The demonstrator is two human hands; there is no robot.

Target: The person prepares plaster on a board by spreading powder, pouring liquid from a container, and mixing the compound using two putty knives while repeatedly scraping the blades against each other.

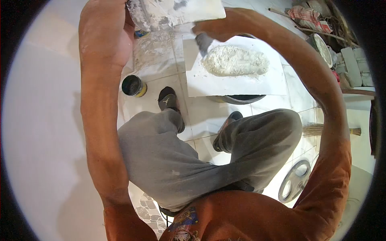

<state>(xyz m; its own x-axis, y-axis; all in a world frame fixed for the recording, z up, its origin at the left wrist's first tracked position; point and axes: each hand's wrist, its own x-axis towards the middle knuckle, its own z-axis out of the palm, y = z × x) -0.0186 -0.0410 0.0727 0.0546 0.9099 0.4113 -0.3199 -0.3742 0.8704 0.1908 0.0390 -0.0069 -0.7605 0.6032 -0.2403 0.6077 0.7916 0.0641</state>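
My left hand (106, 30) is at the top left, closed at the edge of a flat white board (179, 14) smeared with grey and white plaster. Its fingertips are partly hidden. My right hand (213, 29) is closed just below the board's right end. Out of it sticks a short dark grey tool (204, 43), blurred, whose kind I cannot make out. Beneath the right hand, a heap of white crumbly powder (237, 61) lies on a white sheet (241, 87). That sheet rests over a black round tub (243, 99).
An open can (134, 86) stands on the tiled floor by my foot (167, 98). At right are a stick broom (313, 129), a grey wheel-shaped object (294, 180) and a bucket (320, 50) near stacked clutter. A white wall (44, 120) runs along the left.
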